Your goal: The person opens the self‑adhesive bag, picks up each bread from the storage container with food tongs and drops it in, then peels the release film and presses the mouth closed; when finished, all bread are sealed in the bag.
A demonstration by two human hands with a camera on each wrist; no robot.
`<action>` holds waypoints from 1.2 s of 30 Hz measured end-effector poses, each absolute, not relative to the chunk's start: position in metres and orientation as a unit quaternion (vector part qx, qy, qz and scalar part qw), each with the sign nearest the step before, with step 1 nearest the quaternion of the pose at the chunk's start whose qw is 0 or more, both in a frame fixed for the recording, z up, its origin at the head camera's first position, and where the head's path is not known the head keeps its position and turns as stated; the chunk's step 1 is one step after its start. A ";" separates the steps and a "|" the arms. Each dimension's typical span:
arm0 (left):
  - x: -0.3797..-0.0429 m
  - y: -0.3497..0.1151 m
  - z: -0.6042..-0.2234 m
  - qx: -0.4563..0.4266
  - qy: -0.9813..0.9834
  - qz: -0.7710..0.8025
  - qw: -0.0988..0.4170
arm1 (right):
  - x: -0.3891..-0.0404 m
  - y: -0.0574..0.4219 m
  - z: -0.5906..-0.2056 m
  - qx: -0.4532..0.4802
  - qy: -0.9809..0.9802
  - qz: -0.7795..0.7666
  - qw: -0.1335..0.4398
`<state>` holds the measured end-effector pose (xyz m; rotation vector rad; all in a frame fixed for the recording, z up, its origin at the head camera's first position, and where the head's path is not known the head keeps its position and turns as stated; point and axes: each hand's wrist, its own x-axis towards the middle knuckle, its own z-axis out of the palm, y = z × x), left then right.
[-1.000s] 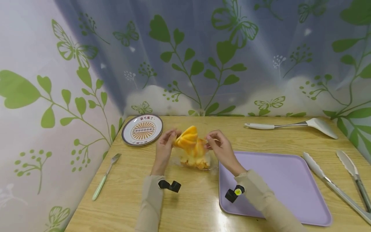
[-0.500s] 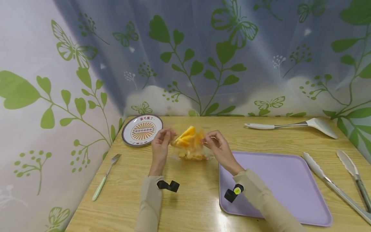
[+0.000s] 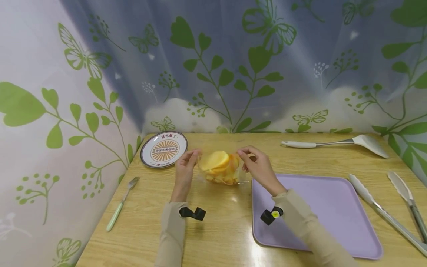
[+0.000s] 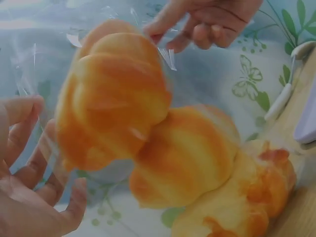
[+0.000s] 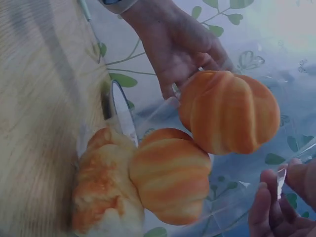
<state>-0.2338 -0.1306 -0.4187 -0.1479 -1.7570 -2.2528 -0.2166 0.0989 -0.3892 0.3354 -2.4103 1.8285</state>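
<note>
A clear plastic bag [image 3: 245, 177] stands mid-table between the hands, stretched sideways at its top. Inside are pumpkin-shaped bread rolls, one roll [image 4: 116, 94] uppermost and a second roll [image 5: 173, 175] below it. A browned, lumpy bread [image 5: 103, 182] lies at the bottom of the bag. On one side, the left hand [image 3: 185, 168] pinches the bag's upper edge. The right hand [image 3: 258, 167] pinches the opposite edge, and a bit of plastic shows between its thumb and fingers in the right wrist view.
A patterned plate [image 3: 164, 150] sits at the back left, with a green-handled fork [image 3: 122, 204] nearer the front. At right lies a purple tray [image 3: 320, 215]. Beyond it are metal tongs [image 3: 383, 213] and a white-handled turner [image 3: 333, 144] near the curtain [image 3: 213, 92].
The uppermost roll has tipped and sunk lower between the hands. The hands have moved slightly apart, and the bag's contents sit a little farther back on the table.
</note>
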 end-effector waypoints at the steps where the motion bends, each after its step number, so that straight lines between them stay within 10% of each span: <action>1: -0.233 -0.132 -0.418 -0.047 -0.604 -0.782 0.146 | -0.217 0.100 -0.388 0.103 -0.787 0.607 0.048; 36: -0.236 -0.117 -0.415 0.005 -0.573 -0.799 0.183 | -0.221 0.081 -0.384 0.076 -0.724 0.686 0.020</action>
